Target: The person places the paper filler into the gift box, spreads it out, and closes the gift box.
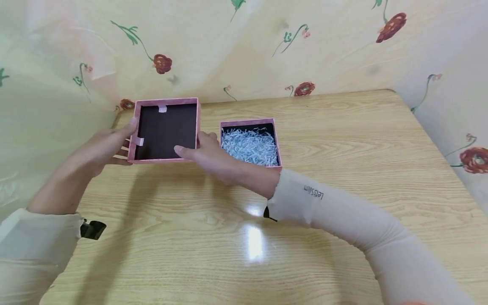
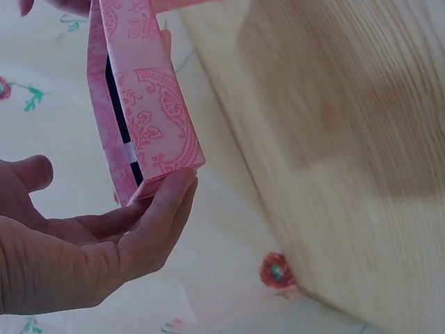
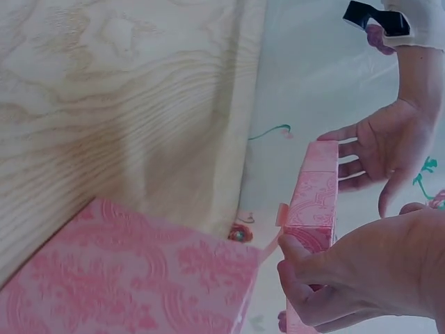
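A shallow pink box lid (image 1: pixel 167 131) with a dark lining and pale ribbon tabs is held above the table, its inside facing me. My right hand (image 1: pixel 215 159) grips its lower right corner, thumb inside and fingers outside. At the left side is my left hand (image 1: pixel 103 146); in the left wrist view its extended fingers (image 2: pixel 163 216) touch the lid's end while the thumb stands apart. Paisley patterning covers the lid's outer wall (image 3: pixel 316 195). Behind my right forearm stands a pink box (image 1: pixel 248 122) filled with pale blue shredded paper (image 1: pixel 249 146).
The wood-grain table (image 1: pixel 343 140) meets floral sheeting (image 1: pixel 259 55) at the back and sides. The pink box's patterned outside (image 3: pixel 132 271) fills the lower left of the right wrist view, with a pink ribbon (image 3: pixel 271 245) reaching toward the lid. Black wrist mounts (image 1: pixel 92 229) sit at the sleeves.
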`<state>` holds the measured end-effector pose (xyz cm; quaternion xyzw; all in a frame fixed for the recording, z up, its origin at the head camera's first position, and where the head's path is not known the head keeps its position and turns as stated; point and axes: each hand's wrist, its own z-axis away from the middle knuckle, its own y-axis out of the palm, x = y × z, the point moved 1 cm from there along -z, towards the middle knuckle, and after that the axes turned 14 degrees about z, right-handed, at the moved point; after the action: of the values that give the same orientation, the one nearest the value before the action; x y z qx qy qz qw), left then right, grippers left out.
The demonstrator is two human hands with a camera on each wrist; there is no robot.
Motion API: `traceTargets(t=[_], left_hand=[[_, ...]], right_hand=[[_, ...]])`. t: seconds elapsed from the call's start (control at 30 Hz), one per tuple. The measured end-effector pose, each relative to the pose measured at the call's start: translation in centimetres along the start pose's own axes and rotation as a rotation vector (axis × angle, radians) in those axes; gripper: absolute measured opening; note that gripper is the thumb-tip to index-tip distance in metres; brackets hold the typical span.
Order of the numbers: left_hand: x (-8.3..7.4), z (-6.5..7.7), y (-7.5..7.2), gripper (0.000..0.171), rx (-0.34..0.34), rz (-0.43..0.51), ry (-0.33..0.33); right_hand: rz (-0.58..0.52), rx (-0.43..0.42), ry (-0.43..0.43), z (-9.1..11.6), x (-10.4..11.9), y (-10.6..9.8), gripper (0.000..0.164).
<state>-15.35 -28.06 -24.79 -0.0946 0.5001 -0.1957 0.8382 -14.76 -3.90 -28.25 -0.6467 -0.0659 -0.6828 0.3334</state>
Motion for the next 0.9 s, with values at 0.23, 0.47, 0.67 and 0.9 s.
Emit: traceTargets(t=[0.23,0.47,0.67,0.9], left_hand=[[-1.8,-0.2,2.5,0.096,0.008,-0.01,0.049],[-3.3,-0.1,4.3,0.102,0.026,-0.037,0.072],[-4.7,0.2,6.3,0.105,0.068,-0.023,0.078],[-5.7,0.0,9.2,0.095,0.107,-0.02,0.138]], right_hand=[[0.072,-0.057,0.034,1.3,-0.5,-1.8,0.046],[0.164,-0.084,0.062,3.0,-0.8,-3.6,0.059],[0.177,-0.069,0.1,4.5,-1.2,-6.0,0.065],[0.151,-0.086,0.087,6.1,-1.9,-9.0,0.056]])
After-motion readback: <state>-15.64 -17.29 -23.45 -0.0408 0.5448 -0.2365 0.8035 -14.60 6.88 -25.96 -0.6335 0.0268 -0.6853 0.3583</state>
